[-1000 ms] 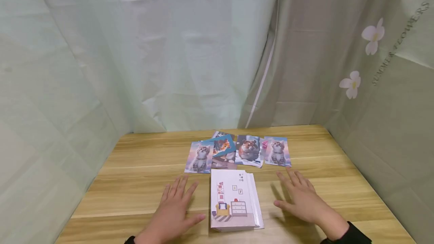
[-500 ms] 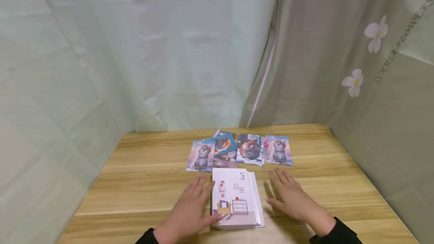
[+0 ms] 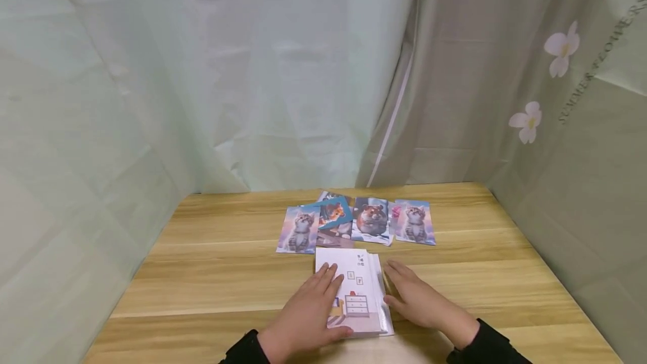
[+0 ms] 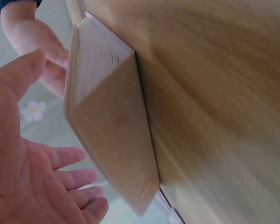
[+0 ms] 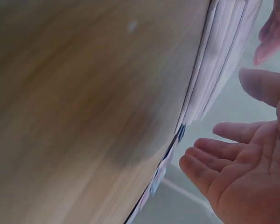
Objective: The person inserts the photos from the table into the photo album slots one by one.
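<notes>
A thick white album [image 3: 358, 316], its cover printed with a drawer chest and small picture frames, lies closed on the wooden table. My left hand [image 3: 309, 312] is over the left part of the cover with fingers extended. In the left wrist view the album's spine [image 4: 119, 126] faces the camera, and the left palm and fingers [image 4: 77, 179] show above the cover's level. My right hand [image 3: 417, 299] is beside the album's right edge, fingertips close to the page edges [image 5: 214, 60]. Neither hand has its fingers curled round anything.
Behind the album lie several picture cards: a kitten card [image 3: 299, 230] at left, a blue-edged card [image 3: 336, 212], a hamster card [image 3: 371, 220] and another kitten card [image 3: 415, 222] at right. Pale curtains [image 3: 283, 83] enclose the wooden table [image 3: 212, 274] at the back and sides.
My left hand has moved right, from beside the album to over its cover. My right hand has moved left, up to the album's right edge. The album and cards stay put.
</notes>
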Tool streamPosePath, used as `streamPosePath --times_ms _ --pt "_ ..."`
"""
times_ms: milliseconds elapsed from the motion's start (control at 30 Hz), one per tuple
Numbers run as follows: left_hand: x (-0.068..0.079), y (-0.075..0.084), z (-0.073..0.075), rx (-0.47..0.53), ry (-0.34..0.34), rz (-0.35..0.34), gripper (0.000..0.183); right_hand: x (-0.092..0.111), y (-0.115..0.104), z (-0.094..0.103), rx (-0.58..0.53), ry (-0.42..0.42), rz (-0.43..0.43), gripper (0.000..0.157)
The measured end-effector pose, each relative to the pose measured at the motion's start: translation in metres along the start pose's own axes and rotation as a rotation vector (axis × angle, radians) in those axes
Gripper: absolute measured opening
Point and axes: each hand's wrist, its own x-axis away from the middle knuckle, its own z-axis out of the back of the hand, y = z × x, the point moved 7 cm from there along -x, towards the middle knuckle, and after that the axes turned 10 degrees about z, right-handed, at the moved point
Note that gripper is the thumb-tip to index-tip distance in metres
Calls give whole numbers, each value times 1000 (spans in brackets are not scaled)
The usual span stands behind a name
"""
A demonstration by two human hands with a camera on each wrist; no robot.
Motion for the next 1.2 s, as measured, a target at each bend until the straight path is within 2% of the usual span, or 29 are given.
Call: streamPosePath --times_ms 200,667,933,1200 --pt "-3 8 -7 -18 -12 -20 98 -11 -8 -7 -17 -30 15 64" --pt "-4 8 -16 -42 -8 -7 91 -25 -12 -17 -48 -55 -14 46" --pt "-5 8 -13 -36 -7 3 92 -25 -17 -16 -26 -115 -16 45" --pt "-6 7 -12 -6 -36 36 93 -22 -22 -15 -14 -147 -16 48"
